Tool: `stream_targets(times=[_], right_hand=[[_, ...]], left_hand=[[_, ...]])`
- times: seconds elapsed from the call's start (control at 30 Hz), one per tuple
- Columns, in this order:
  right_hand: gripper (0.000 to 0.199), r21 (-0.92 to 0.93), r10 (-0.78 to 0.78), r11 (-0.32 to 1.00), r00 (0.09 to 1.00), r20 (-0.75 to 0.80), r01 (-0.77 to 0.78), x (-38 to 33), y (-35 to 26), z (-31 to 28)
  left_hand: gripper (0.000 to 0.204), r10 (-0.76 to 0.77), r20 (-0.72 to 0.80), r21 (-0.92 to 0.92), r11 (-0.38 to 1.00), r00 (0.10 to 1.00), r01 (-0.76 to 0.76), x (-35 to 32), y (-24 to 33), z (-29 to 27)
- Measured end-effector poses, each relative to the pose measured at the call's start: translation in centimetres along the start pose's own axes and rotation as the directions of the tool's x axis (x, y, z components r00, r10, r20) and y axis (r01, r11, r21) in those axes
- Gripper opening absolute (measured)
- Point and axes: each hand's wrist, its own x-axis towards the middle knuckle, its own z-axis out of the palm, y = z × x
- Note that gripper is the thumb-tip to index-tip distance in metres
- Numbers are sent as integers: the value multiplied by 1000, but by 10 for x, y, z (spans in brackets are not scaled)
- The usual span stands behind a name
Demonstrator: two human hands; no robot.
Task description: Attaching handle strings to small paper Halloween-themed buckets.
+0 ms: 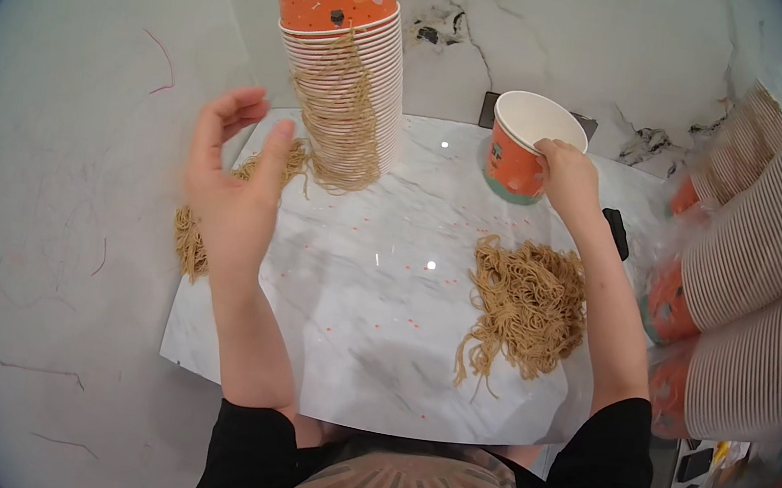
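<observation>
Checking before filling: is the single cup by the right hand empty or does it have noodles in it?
Empty as far as shown: the cup, held at its rim by the right hand, shows only bare white inside; its bottom is hidden.

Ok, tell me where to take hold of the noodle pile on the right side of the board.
Take the noodle pile at its thick, tangled middle, coming down from above with spread fingers. It lies flat and loose on the marble board; the thin strands trailing off its near-left edge would likely slip out of a grip.

A food-packing workstation: a marble tabletop [368,340] carries noodle heaps [526,306], with a tall paper-cup stack [351,61] at its far edge and sleeved cup stacks [760,293] beside its right edge.
</observation>
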Motion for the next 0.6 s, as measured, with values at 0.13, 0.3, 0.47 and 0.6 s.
stream_targets(times=[0.13,0.3,0.47,0.6], right_hand=[[19,374,101,925,993,-68,-68,-21,-38,-53],[22,951,102,272,987,127,-150,-47,-61,-89],[19,985,64,87,987,145,-150,-61,-79,-117],[17,984,107,98,984,140,-150,-65,-79,-120]], left_hand=[[51,8,402,107,993,916,-56,-16,-3,15],[111,103,665,123,962,740,-245,-39,6,44],[134,138,678,85,961,722,-263,-35,16,44],[132,145,692,87,956,707,-281,-33,18,43]])
